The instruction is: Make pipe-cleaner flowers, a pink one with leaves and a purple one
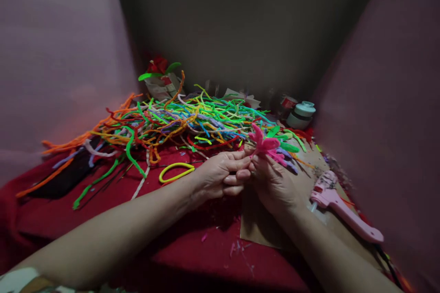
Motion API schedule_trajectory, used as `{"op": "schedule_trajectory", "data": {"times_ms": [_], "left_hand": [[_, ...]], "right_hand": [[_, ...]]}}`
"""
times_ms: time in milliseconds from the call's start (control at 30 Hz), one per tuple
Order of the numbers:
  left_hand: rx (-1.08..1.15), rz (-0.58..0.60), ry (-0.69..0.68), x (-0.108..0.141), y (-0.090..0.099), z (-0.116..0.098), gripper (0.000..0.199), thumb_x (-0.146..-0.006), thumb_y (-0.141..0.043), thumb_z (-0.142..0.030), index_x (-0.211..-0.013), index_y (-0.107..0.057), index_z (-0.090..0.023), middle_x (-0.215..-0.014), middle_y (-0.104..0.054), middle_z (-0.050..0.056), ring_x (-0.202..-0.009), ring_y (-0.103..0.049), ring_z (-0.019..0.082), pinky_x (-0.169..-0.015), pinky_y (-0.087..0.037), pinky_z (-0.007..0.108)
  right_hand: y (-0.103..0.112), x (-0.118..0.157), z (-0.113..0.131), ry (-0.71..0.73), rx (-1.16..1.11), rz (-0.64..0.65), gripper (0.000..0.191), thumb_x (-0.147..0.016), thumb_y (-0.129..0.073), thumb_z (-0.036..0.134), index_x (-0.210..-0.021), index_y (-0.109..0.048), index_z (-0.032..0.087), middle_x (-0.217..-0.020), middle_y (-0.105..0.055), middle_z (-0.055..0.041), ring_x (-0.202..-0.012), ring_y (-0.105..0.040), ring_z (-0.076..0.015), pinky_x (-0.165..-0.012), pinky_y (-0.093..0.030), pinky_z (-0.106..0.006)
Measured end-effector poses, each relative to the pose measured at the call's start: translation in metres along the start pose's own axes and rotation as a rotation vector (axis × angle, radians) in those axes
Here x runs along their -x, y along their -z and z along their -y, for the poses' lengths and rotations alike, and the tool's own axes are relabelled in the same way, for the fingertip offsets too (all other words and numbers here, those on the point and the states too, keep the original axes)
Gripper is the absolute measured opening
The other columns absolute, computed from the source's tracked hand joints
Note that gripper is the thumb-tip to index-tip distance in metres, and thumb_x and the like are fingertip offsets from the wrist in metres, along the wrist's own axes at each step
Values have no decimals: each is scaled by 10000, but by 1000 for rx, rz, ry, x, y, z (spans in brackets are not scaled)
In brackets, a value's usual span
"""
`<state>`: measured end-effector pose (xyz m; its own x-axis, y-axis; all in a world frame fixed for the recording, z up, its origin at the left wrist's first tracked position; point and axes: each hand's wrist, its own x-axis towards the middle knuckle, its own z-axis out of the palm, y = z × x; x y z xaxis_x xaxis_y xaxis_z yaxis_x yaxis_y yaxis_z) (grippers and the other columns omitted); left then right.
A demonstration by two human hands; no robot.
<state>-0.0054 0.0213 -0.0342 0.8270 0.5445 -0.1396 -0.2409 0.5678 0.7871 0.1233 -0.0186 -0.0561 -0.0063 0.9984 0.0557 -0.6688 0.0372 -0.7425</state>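
A pink pipe-cleaner flower (265, 143) with several fuzzy petals is held up between my two hands, above the table's middle. My left hand (228, 171) pinches at the flower's base with thumb and forefinger, the other fingers curled. From the other side, my right hand (273, 181) grips the same base, its fingertips partly hidden behind the thumb and petals. Just behind the flower lie green pipe-cleaner leaves (287, 145). A yellow oval loop (176, 172) rests on the red cloth left of my left hand.
A big heap of coloured pipe cleaners (192, 119) spreads across the back. On the right, a pink glue gun (343, 208) lies on brown cardboard (261, 229). A pale blue lidded jar (301, 115) and a red flower (158, 64) stand behind. Pink scraps dot the red cloth (192, 261).
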Motion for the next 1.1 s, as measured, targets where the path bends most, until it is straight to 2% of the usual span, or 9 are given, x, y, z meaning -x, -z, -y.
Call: {"op": "schedule_trajectory", "data": {"times_ms": [100, 200, 300, 367, 467, 600, 700, 933, 1100], "left_hand": [[-189, -91, -73, 1, -6, 1, 172, -850, -560, -303, -778, -539, -149, -518, -420, -84, -338, -208, 9, -346, -229, 139], [-643, -256, -285, 2, -8, 4, 159, -838, -570, -291, -781, -571, -142, -612, -523, -38, -439, -407, 39, -435, -326, 163], [-1118, -387, -541, 2, -2, 10, 111, -844, -547, -241, -845, -613, -151, -694, -590, -5, -582, -518, 85, -557, -397, 192], [-1307, -403, -663, 2, 4, 14, 132, -872, -499, -232, -875, -611, -163, -746, -627, 16, -637, -559, 104, -607, -412, 205], [-1393, -395, -721, 1, 7, 15, 169, -904, -443, -234, -904, -600, -173, -769, -649, 25, -642, -580, 107, -630, -421, 205], [-1350, -403, -692, 0, 4, 12, 184, -905, -435, -229, -915, -605, -158, -730, -624, 11, -612, -552, 94, -609, -408, 194], [-1230, -414, -633, 0, 0, 10, 181, -896, -447, -223, -834, -603, -153, -630, -542, -29, -548, -481, 70, -552, -371, 176], [-726, -356, -378, 1, -9, 5, 239, -869, -485, -236, -644, -487, -154, -504, -422, -73, -408, -343, 31, -402, -270, 145], [-328, -212, -190, 2, -9, 2, 236, -858, -545, -301, -679, -481, -161, -468, -424, -85, -314, -270, 13, -323, -226, 130]], "right_hand": [[1, -1, 0, 10, 1, -38, 186, -614, -784, 267, -735, -653, 214, -586, -550, 47, -571, -492, -118, -592, -451, -273], [4, -2, -2, 21, 31, -56, 175, -673, -741, 306, -809, -674, 219, -659, -604, 24, -620, -527, -136, -580, -444, -274], [4, -2, -3, 52, 96, -72, 160, -691, -726, 310, -811, -674, 217, -693, -619, 19, -632, -523, -133, -569, -419, -265], [4, 0, -3, 66, 145, -94, 169, -685, -733, 312, -810, -675, 213, -689, -613, 21, -615, -496, -121, -554, -393, -255], [2, 2, -2, 68, 196, -129, 198, -674, -744, 334, -812, -680, 207, -639, -567, 36, -557, -426, -96, -521, -345, -242], [2, 2, 0, 32, 233, -113, 231, -656, -754, 359, -818, -686, 208, -634, -555, 39, -544, -409, -91, -506, -319, -242], [3, 1, 1, 18, 192, -87, 243, -626, -774, 354, -802, -689, 210, -646, -577, 34, -565, -431, -98, -522, -335, -244], [5, -1, -2, 38, 134, -71, 229, -664, -750, 371, -829, -686, 226, -621, -580, 45, -493, -381, -88, -475, -319, -243], [3, -2, 0, 4, 79, -57, 207, -661, -760, 310, -837, -681, 237, -638, -587, 47, -515, -439, -91, -479, -343, -233]]}}
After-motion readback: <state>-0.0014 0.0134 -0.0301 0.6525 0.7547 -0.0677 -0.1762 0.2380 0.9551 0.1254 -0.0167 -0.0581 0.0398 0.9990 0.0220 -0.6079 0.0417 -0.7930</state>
